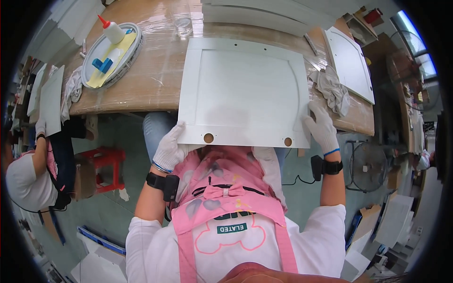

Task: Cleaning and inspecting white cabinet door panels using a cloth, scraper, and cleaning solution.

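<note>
A white cabinet door panel [245, 89] with a recessed middle lies across the table's front edge, its near part reaching over my lap. Two round holes sit near its near edge and two small ones near the far edge. My left hand [169, 148], in a white knit glove, grips the panel's near left corner, some fingers hidden beneath it. At the right edge my right hand [322, 128], gloved too, is closed around the panel's side. A crumpled grey cloth [331, 89] lies just beyond the right hand.
On the wrapped table [155, 70] stand a round lid [86, 75] carrying a glue bottle [112, 32] and a blue tool [102, 65], and a clear cup [183, 26]. Another panel [349, 63] lies right; stacked panels [264, 16] stand behind. A co-worker [33, 174] sits left, near a red stool [104, 167].
</note>
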